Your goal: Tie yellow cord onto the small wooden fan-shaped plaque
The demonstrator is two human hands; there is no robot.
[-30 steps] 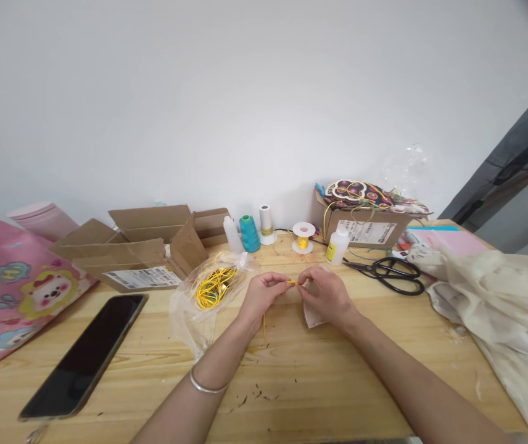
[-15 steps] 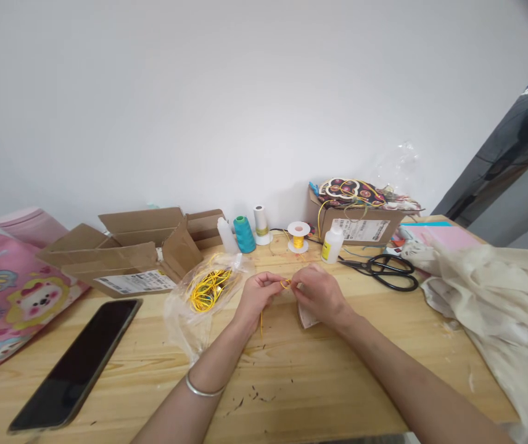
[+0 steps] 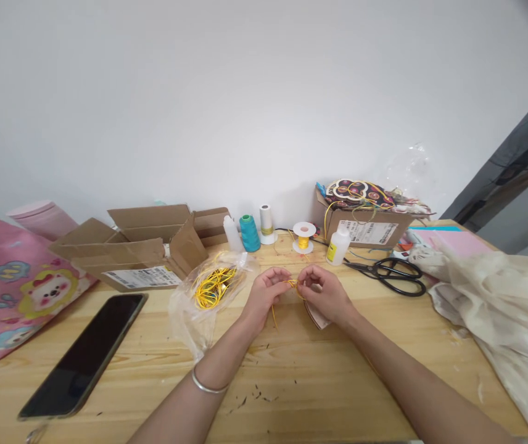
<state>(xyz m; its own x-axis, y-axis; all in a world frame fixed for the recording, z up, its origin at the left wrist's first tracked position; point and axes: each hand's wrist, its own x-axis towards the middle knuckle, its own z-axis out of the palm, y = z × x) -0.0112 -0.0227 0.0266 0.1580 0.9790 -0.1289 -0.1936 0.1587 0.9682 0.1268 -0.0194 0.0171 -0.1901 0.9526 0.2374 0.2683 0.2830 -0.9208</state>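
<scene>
"Leftmost, what lay on the bench?"

"A pink cartoon-print bag stood at the far left, a dark phone lying flat beside it and an opened cardboard box behind."

"And toward the centre?"

"A clear plastic bag holding a tangle of yellow cord, before a teal thread cone. Next came a person's left hand, its thumb and forefinger closed in a pinch on a yellow strand."

"Where was the strand?"

"Near the middle of the bench, running between the left hand and the right hand, a loose end trailing below the left. Behind it stood a spool of yellow thread."

"And the right hand?"

"Fingers curled, nearly closed, it pinched the strand's other side. A pale pink piece showed partly under it; whether the two touched, one could not tell."

"Farther right?"

"A yellow-labelled bottle, a packed carton, black-handled scissors and, at the edge, rumpled cream cloth."
</scene>
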